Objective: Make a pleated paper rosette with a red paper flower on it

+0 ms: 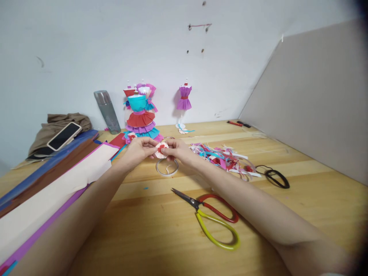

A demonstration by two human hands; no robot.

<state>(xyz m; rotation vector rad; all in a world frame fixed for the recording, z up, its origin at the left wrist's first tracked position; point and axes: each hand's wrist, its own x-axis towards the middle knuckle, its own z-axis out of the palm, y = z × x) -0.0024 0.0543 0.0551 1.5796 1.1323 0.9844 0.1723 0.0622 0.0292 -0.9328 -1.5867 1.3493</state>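
Observation:
Between my two hands is a small paper flower (161, 150), white ruffled around a red centre. My left hand (140, 148) pinches its left edge. On the other side, the fingers of my right hand (179, 150) are closed on the flower, the thumb at its red middle. A roll of clear tape (167, 167) lies on the table just below it. Closer to me are scissors (198, 205) with one red and one yellow handle loop, apart from both hands. Behind the hands stands a mini dress form (138, 111) in a tiered turquoise, red and purple paper dress.
Paper scraps (224, 157) and a black cord loop (276, 178) lie right. Long coloured paper sheets (63, 180), a phone (64, 136) and brown cloth (46, 134) occupy the left. A bottle (107, 112) and another dress form (184, 97) stand along the wall.

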